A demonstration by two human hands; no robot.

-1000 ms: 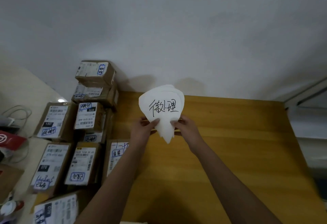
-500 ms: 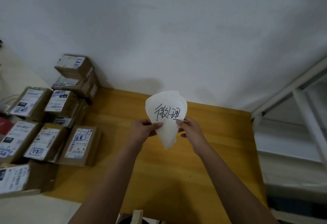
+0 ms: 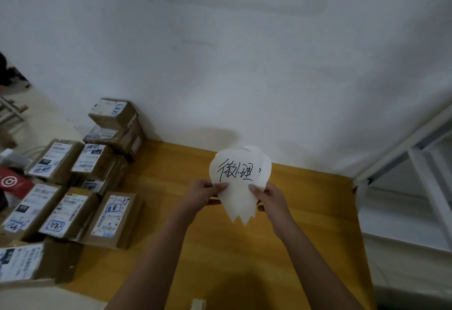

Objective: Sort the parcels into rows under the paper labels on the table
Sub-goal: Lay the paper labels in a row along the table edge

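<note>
A small fanned stack of white paper labels (image 3: pixel 241 180) is held upright above the yellow wooden table (image 3: pixel 305 224), its front sheet bearing black handwriting. My left hand (image 3: pixel 204 191) pinches the stack's left edge, thumb on the front. My right hand (image 3: pixel 271 198) pinches its right edge. Several brown cardboard parcels (image 3: pixel 113 218) with white shipping labels lie crowded at the table's left end, and some are stacked against the wall (image 3: pixel 115 123).
A white wall rises right behind the table. Past the table's right edge stands a white metal frame (image 3: pixel 420 160). A red packet (image 3: pixel 13 183) and cables lie on a pale surface far left. A small pale object (image 3: pixel 198 304) peeks in at the bottom edge.
The view swung right and then slightly back left. The sheets have fanned further apart at their lower tips between my fingers. Both hands keep their hold.
</note>
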